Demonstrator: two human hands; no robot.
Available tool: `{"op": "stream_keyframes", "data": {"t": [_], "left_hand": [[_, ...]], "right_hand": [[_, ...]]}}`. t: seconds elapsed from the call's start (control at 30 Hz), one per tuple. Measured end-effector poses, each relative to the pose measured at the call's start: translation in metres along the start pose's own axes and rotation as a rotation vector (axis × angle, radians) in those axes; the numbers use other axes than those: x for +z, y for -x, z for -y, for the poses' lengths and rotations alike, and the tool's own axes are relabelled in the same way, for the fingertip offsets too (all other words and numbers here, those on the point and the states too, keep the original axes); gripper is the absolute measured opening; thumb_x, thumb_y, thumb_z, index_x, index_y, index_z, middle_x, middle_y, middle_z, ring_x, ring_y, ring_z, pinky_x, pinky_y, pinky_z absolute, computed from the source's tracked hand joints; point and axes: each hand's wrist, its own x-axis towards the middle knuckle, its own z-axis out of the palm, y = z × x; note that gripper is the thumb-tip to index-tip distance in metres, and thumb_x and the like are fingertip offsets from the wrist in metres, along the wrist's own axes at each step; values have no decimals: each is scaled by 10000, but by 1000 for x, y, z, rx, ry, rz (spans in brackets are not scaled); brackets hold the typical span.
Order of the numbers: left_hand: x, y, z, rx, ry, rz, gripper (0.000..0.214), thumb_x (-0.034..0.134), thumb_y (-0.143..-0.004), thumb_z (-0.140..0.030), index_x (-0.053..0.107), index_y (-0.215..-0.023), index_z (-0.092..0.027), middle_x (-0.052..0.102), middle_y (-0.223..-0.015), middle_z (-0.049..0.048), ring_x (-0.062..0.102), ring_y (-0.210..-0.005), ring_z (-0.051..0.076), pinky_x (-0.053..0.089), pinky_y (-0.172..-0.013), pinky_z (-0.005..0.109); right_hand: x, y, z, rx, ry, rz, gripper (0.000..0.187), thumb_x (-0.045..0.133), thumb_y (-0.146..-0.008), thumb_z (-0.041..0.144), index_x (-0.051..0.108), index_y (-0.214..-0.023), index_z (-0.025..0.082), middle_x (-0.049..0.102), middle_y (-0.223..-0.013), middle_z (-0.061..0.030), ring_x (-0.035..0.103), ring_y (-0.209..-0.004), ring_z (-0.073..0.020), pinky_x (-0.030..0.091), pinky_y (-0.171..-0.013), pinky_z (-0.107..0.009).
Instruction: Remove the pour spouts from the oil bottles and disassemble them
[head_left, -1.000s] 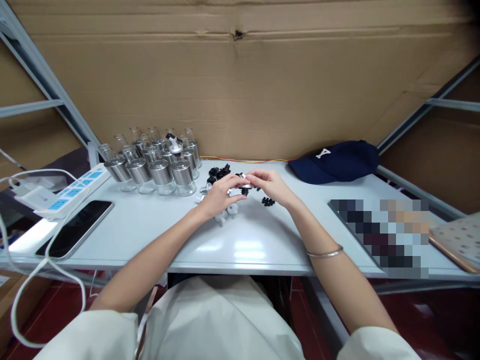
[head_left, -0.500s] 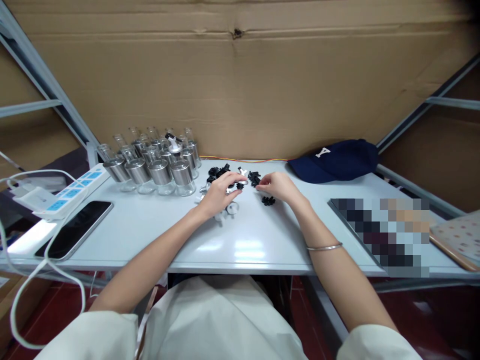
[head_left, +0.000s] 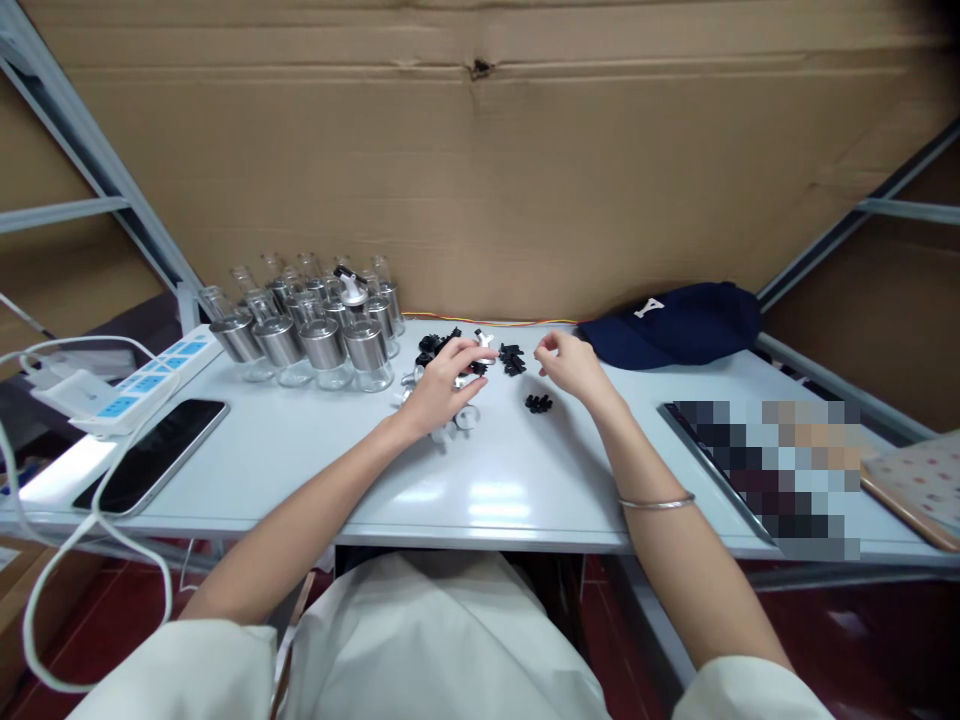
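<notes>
My left hand (head_left: 441, 388) is curved with thumb and fingers round a pour spout with a black stopper (head_left: 477, 368), which the fingers partly hide. Grey and clear round spout parts (head_left: 466, 418) lie under and beside that palm. My right hand (head_left: 566, 362) is pinched just above the table; whatever sits between its fingertips is too small to tell. Left of it lies a pile of small black pieces (head_left: 513, 359), and a smaller black cluster (head_left: 538, 403) is nearer me. More black parts (head_left: 433, 346) lie behind my left hand, near a silver spout (head_left: 484, 339).
Several glass bottles with steel sleeves (head_left: 324, 345) stand at the back left, one topped by a spout (head_left: 351, 288). A power strip (head_left: 150, 385) and a phone (head_left: 154, 458) lie left. A dark blue cap (head_left: 675, 325) and a blurred-out flat device (head_left: 750, 470) are right.
My right hand has lifted off the black pile and moved a little right and up, fingers pinched. My left hand stays nearly in place; the black stopper in it has shifted slightly.
</notes>
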Motion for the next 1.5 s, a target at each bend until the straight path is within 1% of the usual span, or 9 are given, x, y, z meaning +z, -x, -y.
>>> {"op": "stream_keyframes", "data": {"t": [0.13,0.2,0.3,0.4,0.6,0.8,1.0,1.27,1.5], "left_hand": [[1,1,0,-20,15,18,199,585,-816,-153,580,-1013,-180,525,-1032,63,565,-942,147,493,-800,266],[2,1,1,-57,53,32,208,594,-810,-156,554,-1012,-182,553,-996,53,577,-911,141,490,-791,262],[4,2,2,-140,168,37,390,647,-763,-156,463,-1105,-194,586,-969,44,595,-871,137,485,-790,263],[5,3,2,-202,237,45,552,669,-738,-159,380,-1205,-215,605,-981,42,607,-836,129,476,-813,278],[6,3,5,-206,227,97,701,654,-746,-168,280,-1337,-225,643,-1016,44,619,-891,140,455,-896,310],[5,3,2,-214,240,146,755,655,-742,-176,256,-1381,-237,657,-1052,58,634,-959,165,454,-925,337],[4,3,0,-223,264,172,762,650,-752,-195,254,-1398,-268,651,-1082,60,639,-976,167,466,-925,344],[5,4,5,-228,287,171,700,647,-767,-202,345,-1396,-258,634,-1082,72,637,-948,178,468,-913,341],[6,3,7,-233,390,99,704,651,-749,-180,369,-1390,-245,612,-1033,40,628,-900,151,466,-927,338]], "right_hand": [[4,-1,3,-75,-363,-46,88,404,-780,176,466,-720,192,648,-753,-20,547,-553,-113,392,-598,-246],[8,-3,5,-64,-550,-73,108,374,-794,162,434,-714,203,608,-711,4,520,-535,-101,382,-548,-230],[12,-5,8,-13,-795,-111,147,355,-841,185,395,-702,212,531,-665,36,471,-487,-77,369,-491,-208],[13,-4,11,-26,-919,-120,219,424,-875,317,403,-687,207,501,-642,47,433,-459,-55,363,-467,-192],[7,6,20,-144,-935,2,389,620,-716,546,576,-668,163,442,-530,49,363,-438,-48,290,-410,-191],[9,12,26,-290,-813,-8,322,642,-706,479,676,-683,159,533,-555,19,410,-479,-71,318,-450,-222],[14,14,28,-411,-736,-17,225,658,-700,393,710,-647,180,609,-612,-12,508,-585,-120,405,-573,-267],[11,16,29,-415,-726,62,252,648,-711,408,716,-670,170,571,-604,-6,479,-580,-116,387,-567,-275],[6,20,31,-362,-861,213,227,631,-710,365,726,-833,199,557,-782,-1,419,-521,-60,384,-508,-248]]}}
